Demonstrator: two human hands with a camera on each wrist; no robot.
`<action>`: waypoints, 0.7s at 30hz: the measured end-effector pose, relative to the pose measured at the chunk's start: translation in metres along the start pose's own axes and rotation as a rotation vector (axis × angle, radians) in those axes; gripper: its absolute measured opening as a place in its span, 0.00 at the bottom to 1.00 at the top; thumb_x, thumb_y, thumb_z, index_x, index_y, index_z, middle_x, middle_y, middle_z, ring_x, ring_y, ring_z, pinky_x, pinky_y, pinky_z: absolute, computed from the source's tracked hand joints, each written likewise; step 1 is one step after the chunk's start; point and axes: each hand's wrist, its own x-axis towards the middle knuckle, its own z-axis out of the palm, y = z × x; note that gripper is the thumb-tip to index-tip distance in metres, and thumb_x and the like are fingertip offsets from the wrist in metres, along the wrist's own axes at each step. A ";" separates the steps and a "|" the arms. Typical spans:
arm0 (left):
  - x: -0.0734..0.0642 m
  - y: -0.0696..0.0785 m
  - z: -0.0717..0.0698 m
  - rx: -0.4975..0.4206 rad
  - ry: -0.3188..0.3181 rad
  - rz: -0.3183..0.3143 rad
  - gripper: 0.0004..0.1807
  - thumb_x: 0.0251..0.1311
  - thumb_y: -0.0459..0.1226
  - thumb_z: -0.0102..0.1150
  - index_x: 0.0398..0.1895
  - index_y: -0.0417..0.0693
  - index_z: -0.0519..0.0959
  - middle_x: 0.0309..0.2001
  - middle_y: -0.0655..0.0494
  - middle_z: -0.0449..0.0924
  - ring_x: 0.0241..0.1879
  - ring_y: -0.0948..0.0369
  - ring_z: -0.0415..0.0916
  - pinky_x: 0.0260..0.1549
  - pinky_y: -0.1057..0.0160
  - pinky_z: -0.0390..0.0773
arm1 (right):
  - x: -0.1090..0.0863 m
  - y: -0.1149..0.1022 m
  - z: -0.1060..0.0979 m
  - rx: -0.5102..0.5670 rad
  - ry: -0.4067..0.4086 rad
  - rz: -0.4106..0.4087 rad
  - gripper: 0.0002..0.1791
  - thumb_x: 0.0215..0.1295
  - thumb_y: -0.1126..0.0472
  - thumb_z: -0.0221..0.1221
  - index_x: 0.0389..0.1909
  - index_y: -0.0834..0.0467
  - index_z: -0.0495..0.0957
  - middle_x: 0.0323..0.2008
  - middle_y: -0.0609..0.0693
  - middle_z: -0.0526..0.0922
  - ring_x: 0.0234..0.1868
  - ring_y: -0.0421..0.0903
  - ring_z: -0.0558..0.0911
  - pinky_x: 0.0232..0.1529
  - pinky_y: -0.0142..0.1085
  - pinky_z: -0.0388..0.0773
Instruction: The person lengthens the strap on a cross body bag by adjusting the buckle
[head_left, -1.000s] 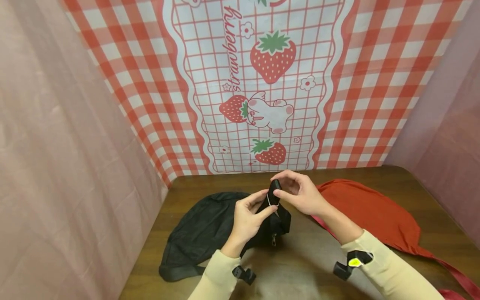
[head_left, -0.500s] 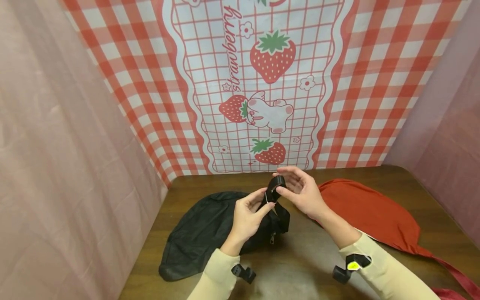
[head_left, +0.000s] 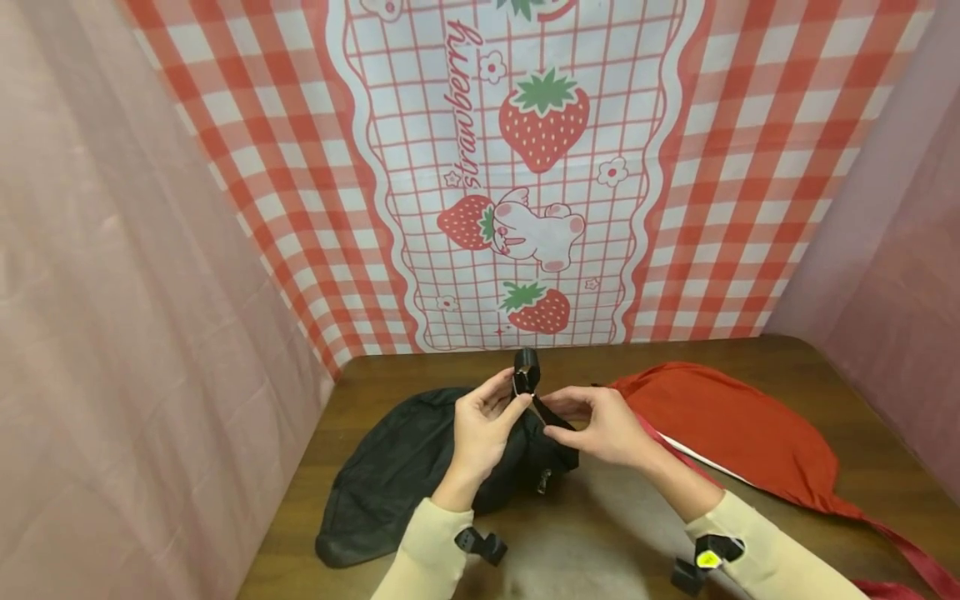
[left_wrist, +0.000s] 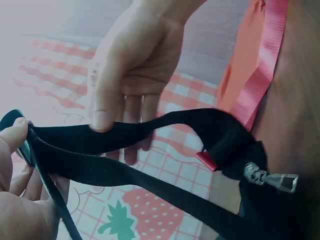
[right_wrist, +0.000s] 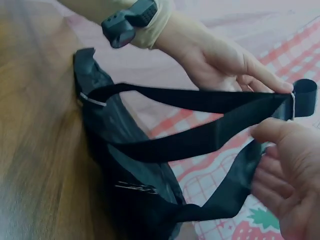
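A black fabric bag [head_left: 397, 475] lies on the table, its black strap [left_wrist: 95, 170] raised off it. My left hand [head_left: 480, 429] pinches the strap at a thin slider buckle [right_wrist: 293, 106], between thumb and fingers. Above those fingertips a short loop of strap [head_left: 527, 359] sticks up. Lower and to the right, my right hand [head_left: 609, 425] has its thumb and fingers on either side of the strap, holding it lightly. In the left wrist view, the right fingers are partly hidden behind the webbing. A metal zipper pull [left_wrist: 272, 181] hangs at the bag's end.
On the right of the wooden table [head_left: 592, 533] lies a red bag [head_left: 735, 429] with a pinkish-red strap [head_left: 911, 554]. A checked strawberry cloth [head_left: 540, 250] hangs behind the table. Pale curtains [head_left: 135, 333] flank the left side.
My right hand has left the loop at the top and come down to the strap below the buckle. The left hand, with the buckle and loop, has shifted slightly left.
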 end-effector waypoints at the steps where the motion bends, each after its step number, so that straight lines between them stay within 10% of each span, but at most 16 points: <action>1: 0.000 0.000 0.000 -0.004 0.002 -0.002 0.25 0.67 0.32 0.72 0.66 0.38 0.81 0.59 0.37 0.86 0.57 0.61 0.87 0.63 0.66 0.82 | -0.001 0.000 0.000 -0.013 -0.005 -0.001 0.23 0.60 0.57 0.79 0.56 0.53 0.88 0.51 0.49 0.92 0.50 0.45 0.92 0.53 0.40 0.90; 21: -0.004 0.008 0.001 -0.030 -0.061 0.001 0.25 0.65 0.31 0.73 0.65 0.38 0.82 0.60 0.35 0.85 0.57 0.63 0.86 0.64 0.64 0.82 | -0.006 0.006 0.006 -0.080 -0.001 -0.072 0.23 0.58 0.56 0.80 0.55 0.53 0.87 0.46 0.45 0.93 0.45 0.41 0.92 0.50 0.37 0.90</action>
